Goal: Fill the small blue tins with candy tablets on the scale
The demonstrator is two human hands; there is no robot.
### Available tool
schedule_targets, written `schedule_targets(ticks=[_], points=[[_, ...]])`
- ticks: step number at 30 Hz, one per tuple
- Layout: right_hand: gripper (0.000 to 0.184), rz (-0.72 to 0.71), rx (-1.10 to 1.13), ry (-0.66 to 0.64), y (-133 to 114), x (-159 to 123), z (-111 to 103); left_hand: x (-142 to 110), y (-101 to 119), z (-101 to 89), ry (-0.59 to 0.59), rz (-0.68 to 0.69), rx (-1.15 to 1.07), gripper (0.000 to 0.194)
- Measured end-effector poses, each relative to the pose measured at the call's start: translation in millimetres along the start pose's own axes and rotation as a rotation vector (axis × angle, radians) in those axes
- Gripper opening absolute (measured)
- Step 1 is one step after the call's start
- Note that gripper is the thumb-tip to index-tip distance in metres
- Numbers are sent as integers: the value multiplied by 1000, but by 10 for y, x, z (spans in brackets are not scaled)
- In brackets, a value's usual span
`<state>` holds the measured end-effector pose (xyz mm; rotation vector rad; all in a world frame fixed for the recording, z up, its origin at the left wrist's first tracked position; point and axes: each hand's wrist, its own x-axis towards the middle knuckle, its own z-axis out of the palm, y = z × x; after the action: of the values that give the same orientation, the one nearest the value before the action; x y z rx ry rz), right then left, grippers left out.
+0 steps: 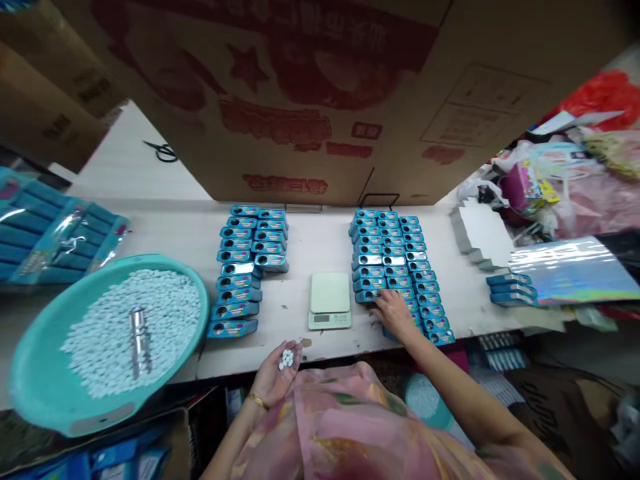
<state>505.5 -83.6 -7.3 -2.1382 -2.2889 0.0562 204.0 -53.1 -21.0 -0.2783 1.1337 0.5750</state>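
My left hand [277, 375] is palm up and cupped near the table edge, with several small white tablets [287, 359] lying in it. My right hand [395, 313] reaches to the front of the right group of blue tins, its fingertips bunched at a blue tin [367, 295] with a round dark opening. Whatever is between those fingers is too small to make out. Between the two groups of tins lies a pale green kitchen scale [330, 297], its pan bare. The left group of blue tins [235, 295] stands in two columns, round openings also showing.
A turquoise basin [197, 277] of white tablets, with a shiny metal scoop [140, 340], stands at left. A big cardboard box [320, 157] blocks the back. Black scissors [164, 152] lie behind the basin. White cards [483, 230] and stacked blue packs [511, 289] are at right.
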Motion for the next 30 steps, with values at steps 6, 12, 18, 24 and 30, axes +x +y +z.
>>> schedule_targets(ticks=[6, 12, 18, 24, 30], points=[[14, -17, -125, 10, 16, 87, 252, 26, -77, 184, -48, 11, 19, 19], [17, -100, -127, -16, 80, 71, 252, -3, -104, 100, -45, 26, -6, 19], [16, -197, -95, -26, -205, 203, -170, -41, -93, 16, 16, 53, -81, 20], [13, -402, -65, -98, -721, 626, -238, 5, -69, 39, -50, 75, -102, 16], [19, -399, 73, -83, -1081, 529, -195, -43, -67, 17, -130, 85, -97, 17]])
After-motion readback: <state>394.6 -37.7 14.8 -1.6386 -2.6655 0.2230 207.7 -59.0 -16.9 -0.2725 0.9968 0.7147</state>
